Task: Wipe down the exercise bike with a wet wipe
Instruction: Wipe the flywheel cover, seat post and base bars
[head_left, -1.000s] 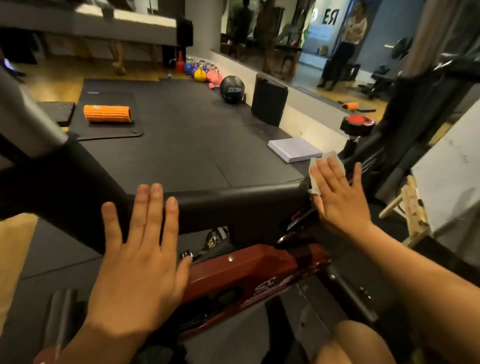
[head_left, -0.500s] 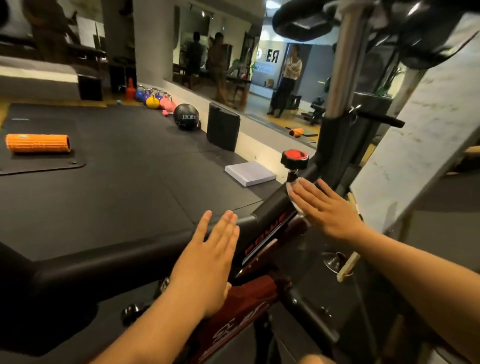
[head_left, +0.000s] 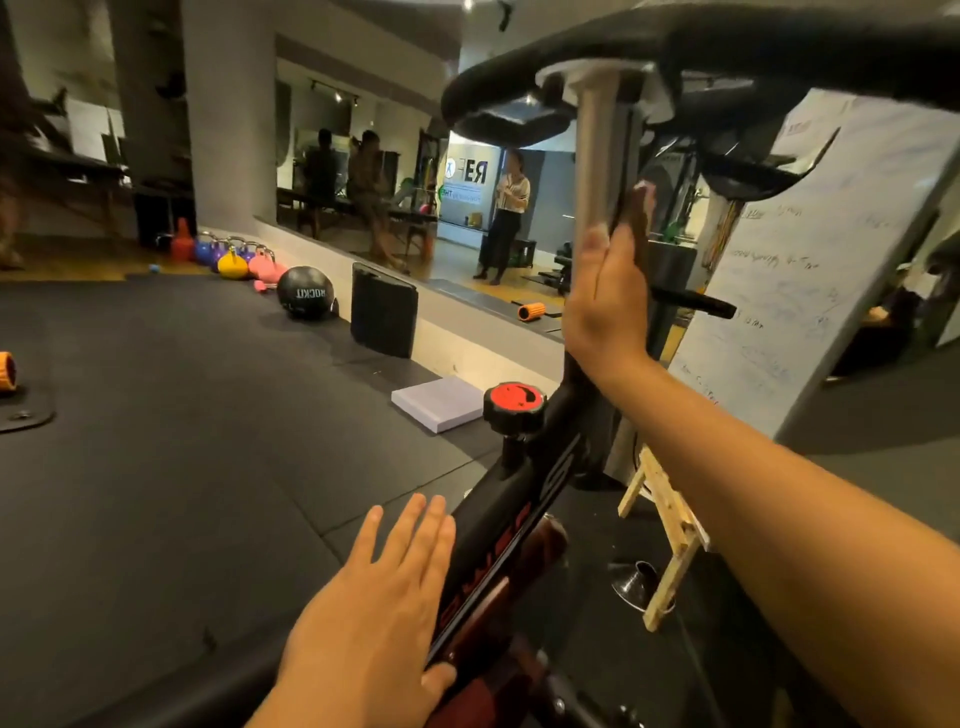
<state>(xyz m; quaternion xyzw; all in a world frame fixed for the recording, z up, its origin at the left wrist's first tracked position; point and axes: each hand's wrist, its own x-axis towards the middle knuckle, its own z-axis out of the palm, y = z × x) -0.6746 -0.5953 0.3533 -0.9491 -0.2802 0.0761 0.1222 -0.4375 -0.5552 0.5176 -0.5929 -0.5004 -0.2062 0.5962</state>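
The exercise bike has a black and red frame (head_left: 511, 525), a red-topped knob (head_left: 514, 401), a silver seat post (head_left: 597, 171) and a black saddle (head_left: 675, 47) overhead. My left hand (head_left: 379, 613) rests flat on the lower frame, fingers straight. My right hand (head_left: 608, 296) is raised edge-on against the seat post with straight fingers. It presses the wet wipe (head_left: 644, 188) to the post; only a small pale corner of the wipe shows above my fingertips.
A whiteboard (head_left: 810, 260) on a wooden easel (head_left: 670, 525) stands close on the right. On the black mat (head_left: 182, 467) lie a grey pad (head_left: 439, 402), a black block (head_left: 383, 316), a medicine ball (head_left: 305, 297), kettlebells (head_left: 234, 262) and an orange roller (head_left: 6, 370). A wall mirror (head_left: 395, 171) reflects people.
My right hand moved with the wipe from the frame near the red knob up to the seat post. My left hand slid forward along the frame, and my view tilted upward.
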